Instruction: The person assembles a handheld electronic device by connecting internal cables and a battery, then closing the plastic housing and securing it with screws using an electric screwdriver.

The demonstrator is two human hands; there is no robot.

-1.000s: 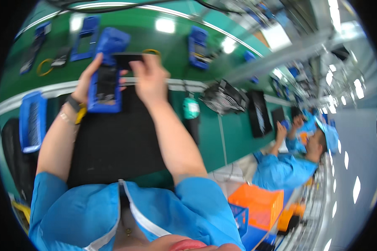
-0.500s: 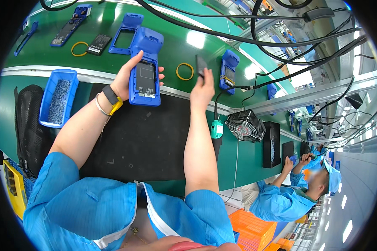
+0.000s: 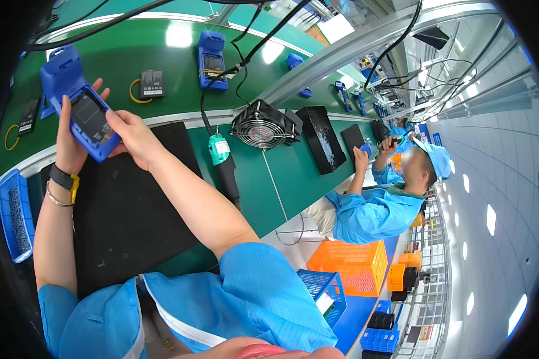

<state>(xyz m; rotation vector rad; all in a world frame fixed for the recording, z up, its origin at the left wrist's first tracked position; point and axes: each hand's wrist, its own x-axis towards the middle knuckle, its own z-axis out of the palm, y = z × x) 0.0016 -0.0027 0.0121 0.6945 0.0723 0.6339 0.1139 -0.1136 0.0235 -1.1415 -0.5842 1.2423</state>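
Note:
A blue handheld terminal [image 3: 63, 75] is held tilted above the bench's rear strip, its back toward me and its dark battery compartment uncovered. My left hand [image 3: 72, 137] wraps its left side, with the thumb along the edge and fingers behind. The fingers of my right hand [image 3: 132, 137] close on the lower right corner, the thumb on the housing. To the right of the terminal, a black battery [image 3: 152, 84] lies flat on the green bench, beside a yellow rubber band [image 3: 133, 93]. Farther right rests another blue terminal [image 3: 211, 45] with a yellow band round it.
Below my hands lies a black mat [image 3: 132, 215]. A blue screw bin [image 3: 7, 185] stands left; a teal-and-black electric screwdriver [image 3: 219, 149], a fan [image 3: 260, 130] and a black tray [image 3: 314, 146] are right. Cables hang overhead. A co-worker [image 3: 371, 203] works at the right.
My right hand has let go of the battery, now lying by the rubber band, and has moved left onto the terminal. My left hand still holds it. The view has swung right.

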